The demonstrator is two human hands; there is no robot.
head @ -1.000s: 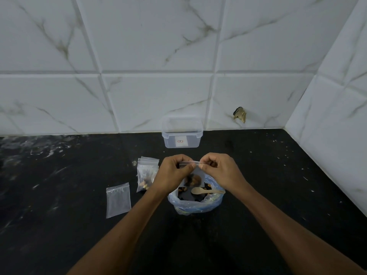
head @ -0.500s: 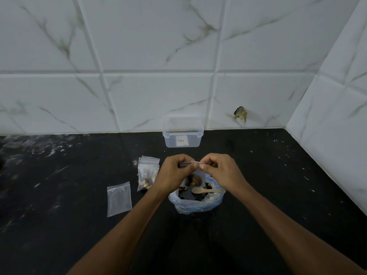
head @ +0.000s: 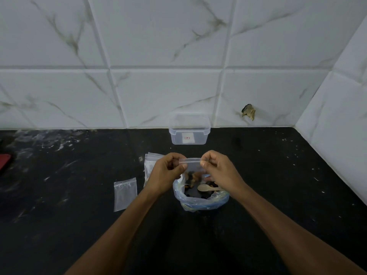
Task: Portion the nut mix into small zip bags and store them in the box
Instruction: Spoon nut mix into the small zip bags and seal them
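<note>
Bag (head: pixel 193 169) pinched by left hand (head: pixel 165 173) and right hand (head: pixel 219 171) at zip ends, strip level; box (head: pixel 189 132) straight ahead, equally near both.

red object (head: pixel 4 163) cut by left edge, box label (head: pixel 187 138) unreadable

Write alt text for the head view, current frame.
Left hand and right hand pinch the top of a small zip bag of nuts above the nut mix bag; a clear box stands behind.
</note>
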